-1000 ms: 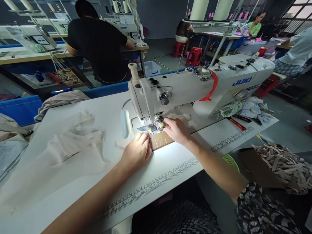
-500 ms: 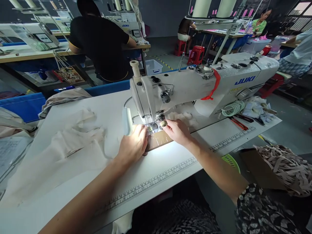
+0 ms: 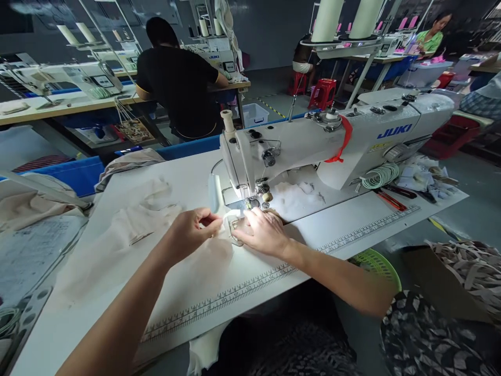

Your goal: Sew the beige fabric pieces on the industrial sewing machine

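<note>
My left hand [image 3: 195, 228] is closed in a pinch at the edge of a pale, thin fabric piece [image 3: 227, 222], just left of the sewing machine's needle area. My right hand [image 3: 264, 232] lies in front of the presser foot [image 3: 250, 202], thumb and fingers apart, over the lit machine bed. A small metallic part [image 3: 236, 225] shows between the hands; its kind is unclear. The white sewing machine [image 3: 297, 143] stands over the work. More sheer beige fabric [image 3: 144, 224] spreads across the table to the left.
Scissors with orange handles [image 3: 391, 200], a coiled pale green cord [image 3: 379, 176] and scraps [image 3: 425, 172] lie on the right. A ruler strip [image 3: 235, 298] runs along the front edge. A green basket [image 3: 378, 263] stands below. Another person [image 3: 176, 78] sits at a machine behind.
My left hand has drawn back from the needle area and now pinches fabric. My right hand has moved from the knob beside the needle down onto the bed. The view has shifted left.
</note>
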Demonstrator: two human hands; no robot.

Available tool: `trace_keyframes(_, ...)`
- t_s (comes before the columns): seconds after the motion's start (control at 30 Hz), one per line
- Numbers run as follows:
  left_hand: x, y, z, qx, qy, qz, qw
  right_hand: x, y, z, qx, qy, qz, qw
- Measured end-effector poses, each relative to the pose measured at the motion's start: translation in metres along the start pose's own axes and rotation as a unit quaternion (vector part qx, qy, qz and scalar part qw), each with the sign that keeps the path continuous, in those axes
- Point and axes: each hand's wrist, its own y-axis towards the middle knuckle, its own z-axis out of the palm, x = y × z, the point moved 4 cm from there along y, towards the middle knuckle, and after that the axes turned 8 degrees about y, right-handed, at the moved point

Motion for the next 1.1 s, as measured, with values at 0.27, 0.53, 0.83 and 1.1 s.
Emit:
trace_keyframes(0.27,0.012,-0.050,-0.012,-0.045,-0.207,-0.022,0.977,0.010,0.009,0.000,-0.078,0.076,-0.077,0.991)
trace_keyframes(0.53,0.059,-0.104,-0.001,0.019,-0.071,-0.073,0.995,-0.004,-0.023,-0.015,-0.038,0.041,-0.212,0.976)
trace_keyframes(0.83,0.070,-0.089,0.005,-0.127,0.247,0.096,0.956,-0.019,-0.015,-0.004,-0.049,-0.105,-0.102,0.988)
trace_keyframes(1.1,0.065,-0.075,0.027,-0.140,0.336,0.178,0.914,-0.042,-0.033,-0.029,-0.045,-0.001,-0.145,0.988)
